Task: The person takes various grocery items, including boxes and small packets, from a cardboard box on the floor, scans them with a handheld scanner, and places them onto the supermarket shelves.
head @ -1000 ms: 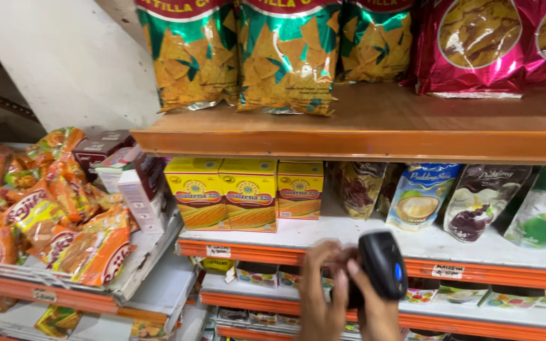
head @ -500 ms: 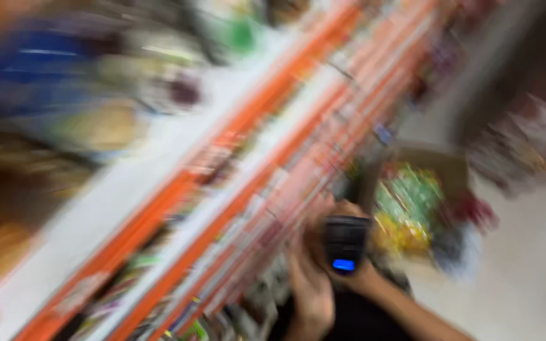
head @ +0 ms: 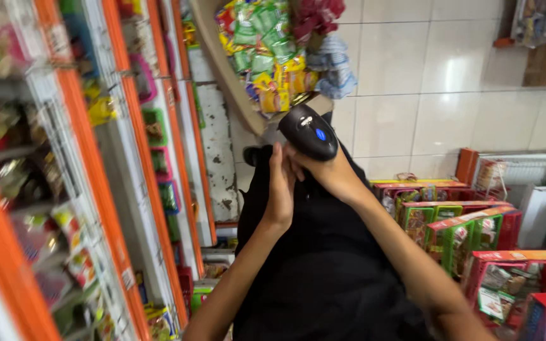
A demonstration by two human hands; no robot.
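My right hand grips a black handheld scanner with a small blue light on its top. My left hand is held flat, fingers pointing up, and its fingertips touch the scanner's grip beside my right hand. Both hands are in front of my black clothing. Just beyond the scanner stands a tilted display bin full of green and yellow snack packets.
Orange-edged shelves with packaged goods run down the left side. Red and green display boxes of small packets stand at the right on the white tiled floor. A white wire rack is behind them.
The view has swung from facing the snack shelves to looking down along the aisle and floor. The scanner stays in my right hand, and my left hand stays against it.
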